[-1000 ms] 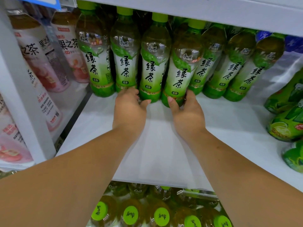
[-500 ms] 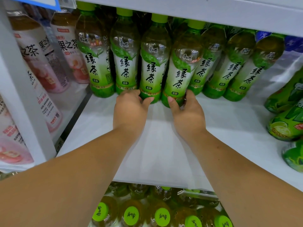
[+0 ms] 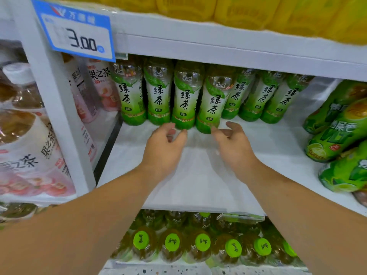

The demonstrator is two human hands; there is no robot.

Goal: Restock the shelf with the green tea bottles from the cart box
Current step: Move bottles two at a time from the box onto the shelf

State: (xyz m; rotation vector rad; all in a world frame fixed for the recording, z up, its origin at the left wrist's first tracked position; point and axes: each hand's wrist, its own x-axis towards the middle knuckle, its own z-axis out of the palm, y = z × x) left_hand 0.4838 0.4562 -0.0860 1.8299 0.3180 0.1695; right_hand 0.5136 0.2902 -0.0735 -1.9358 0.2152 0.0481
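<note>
Below the shelf (image 3: 198, 187) lip: green-capped bottles (image 3: 202, 242), cart box or lower tier, cannot tell. Left hand (image 3: 164, 147) and right hand (image 3: 233, 144) hover apart, close to the row's bases. Each grip released, fingers loosely curled, nothing held. Green tea bottles (image 3: 185, 104) stand upright at the back, labels forward. Judgement: square bases flush, labels out, then bring the next pair low and upright.

head view, close, facing shelf (image 3: 198, 185)
</note>
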